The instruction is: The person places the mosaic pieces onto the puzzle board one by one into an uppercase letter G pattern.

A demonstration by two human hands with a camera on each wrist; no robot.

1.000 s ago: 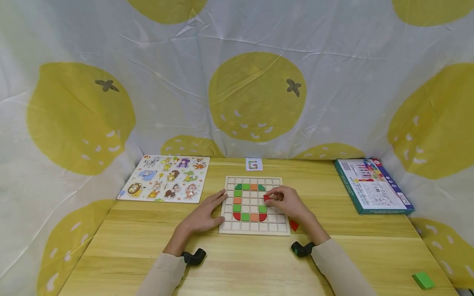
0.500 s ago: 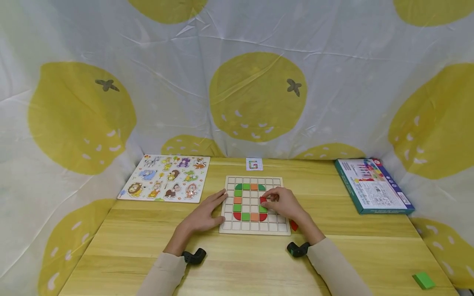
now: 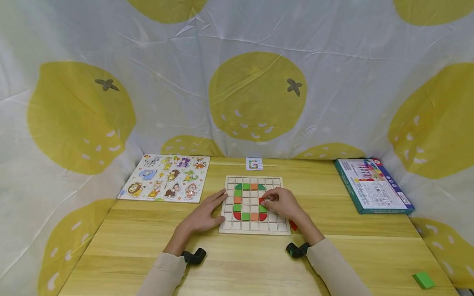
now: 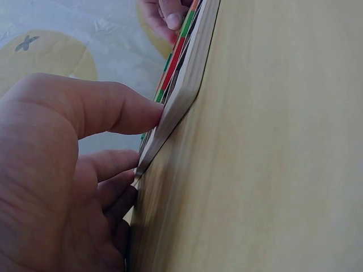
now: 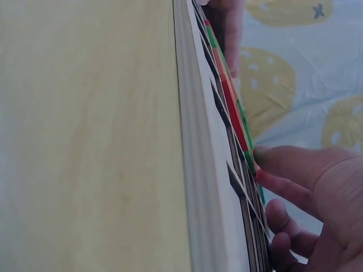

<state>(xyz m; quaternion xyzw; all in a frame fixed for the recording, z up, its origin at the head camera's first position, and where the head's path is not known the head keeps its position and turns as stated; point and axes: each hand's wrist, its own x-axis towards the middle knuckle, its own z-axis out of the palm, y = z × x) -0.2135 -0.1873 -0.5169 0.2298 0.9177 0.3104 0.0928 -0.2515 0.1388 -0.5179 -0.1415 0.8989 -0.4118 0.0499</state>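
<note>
A wooden grid board (image 3: 227, 226) lies on the table, with green, orange and red tiles set in its cells in a ring. In the head view, my right hand (image 3: 283, 202) is over the board's right half. Its thumb and index finger pinch a small red tile (image 3: 261, 200) in a cell just above a green tile (image 3: 263, 209); the fingers partly cover it. My left hand (image 3: 201, 213) rests against the board's left edge with fingers extended. In the left wrist view its thumb (image 4: 133, 107) touches the board's side.
A loose red piece (image 3: 293, 225) lies by the board's right edge, partly behind the right wrist. Behind the board is a small pattern card (image 3: 254, 164). An animal puzzle (image 3: 166, 181) lies left, a game box (image 3: 374, 187) right, a green block (image 3: 424, 280) at front right.
My right hand has moved slightly left and down with the red tile, from above the board into a cell over the green tile. The left hand has stayed in place.
</note>
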